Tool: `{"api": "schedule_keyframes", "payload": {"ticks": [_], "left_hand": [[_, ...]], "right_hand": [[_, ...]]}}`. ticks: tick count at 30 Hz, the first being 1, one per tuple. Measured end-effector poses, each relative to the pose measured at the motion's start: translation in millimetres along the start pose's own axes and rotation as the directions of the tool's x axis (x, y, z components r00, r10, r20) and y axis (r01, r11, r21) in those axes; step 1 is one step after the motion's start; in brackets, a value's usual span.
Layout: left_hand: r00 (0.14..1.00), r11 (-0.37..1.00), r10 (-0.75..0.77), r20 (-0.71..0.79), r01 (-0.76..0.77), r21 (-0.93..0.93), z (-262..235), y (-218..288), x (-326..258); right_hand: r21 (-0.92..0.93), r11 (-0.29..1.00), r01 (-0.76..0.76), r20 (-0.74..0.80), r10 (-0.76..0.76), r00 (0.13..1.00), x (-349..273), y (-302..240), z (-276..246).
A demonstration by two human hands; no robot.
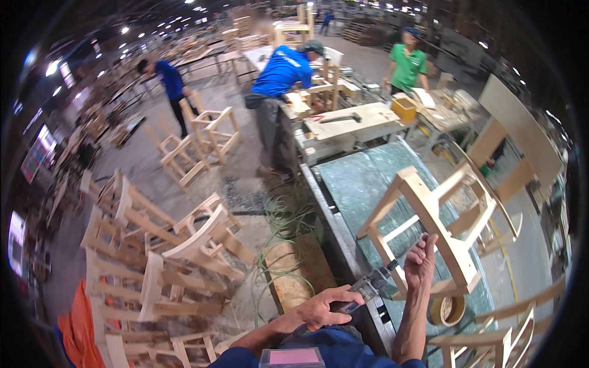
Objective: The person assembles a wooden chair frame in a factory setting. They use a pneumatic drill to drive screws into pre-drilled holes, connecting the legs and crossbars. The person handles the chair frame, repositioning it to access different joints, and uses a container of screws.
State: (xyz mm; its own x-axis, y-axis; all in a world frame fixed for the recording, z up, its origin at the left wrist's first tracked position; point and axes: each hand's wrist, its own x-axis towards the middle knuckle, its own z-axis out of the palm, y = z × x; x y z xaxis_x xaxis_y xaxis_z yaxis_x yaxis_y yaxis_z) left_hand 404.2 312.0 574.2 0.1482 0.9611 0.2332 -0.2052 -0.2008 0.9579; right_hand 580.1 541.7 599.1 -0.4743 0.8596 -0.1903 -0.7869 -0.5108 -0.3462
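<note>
Pale, unpainted wood filled the head camera's view, where a chair frame (435,222) lay on a green worktop (362,175) amid a busy workshop. Just off the frame's near left side, a worker's left hand (324,308) was clamped around the body of a grey drill (363,291). The tool's long axis ran slantwise up and to the right, nose toward the frame, so that the frame lay ahead and to the right of that hand. Nearer of the two was the right hand (420,260), raised by the frame's thick plank beside the drill's tip, its fingers curled close together; whether they pinched anything could not be told.

The frame looked bare and light, its broad plank slanting down toward the near right, with slimmer rails and legs branching behind. A round tub (459,314) sat below its near corner. Well to its left, more chair frames (178,245) crowded the floor; beyond it, a hammer (341,118) lay near a co-worker in blue (283,72).
</note>
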Motion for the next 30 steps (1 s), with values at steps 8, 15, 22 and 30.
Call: {"api": "schedule_keyframes", "payload": {"ticks": [8, 15, 22, 30], "left_hand": [[0.991, 0.946, -0.134, 0.022, 0.135, -0.296, 14.2, -7.0, -0.8], [0.970, 0.810, -0.221, 0.105, 0.243, -0.534, 12.4, -9.3, -0.2], [0.988, 0.932, -0.152, 0.001, 0.143, -0.334, 25.7, -10.6, 15.7], [0.974, 0.916, -0.113, -0.196, 0.026, -0.400, 50.1, -21.5, 31.8]], "right_hand": [[-0.393, 0.900, 0.191, -0.022, -0.216, 0.976, 0.4, -4.3, 27.7], [-0.481, 0.856, 0.189, 0.036, -0.195, 0.980, -4.0, -11.7, 30.0], [-0.543, 0.825, 0.156, -0.055, -0.221, 0.974, -7.5, -26.9, 29.3], [-0.712, 0.702, -0.017, -0.088, -0.065, 0.994, -11.0, -72.9, 43.7]]}}
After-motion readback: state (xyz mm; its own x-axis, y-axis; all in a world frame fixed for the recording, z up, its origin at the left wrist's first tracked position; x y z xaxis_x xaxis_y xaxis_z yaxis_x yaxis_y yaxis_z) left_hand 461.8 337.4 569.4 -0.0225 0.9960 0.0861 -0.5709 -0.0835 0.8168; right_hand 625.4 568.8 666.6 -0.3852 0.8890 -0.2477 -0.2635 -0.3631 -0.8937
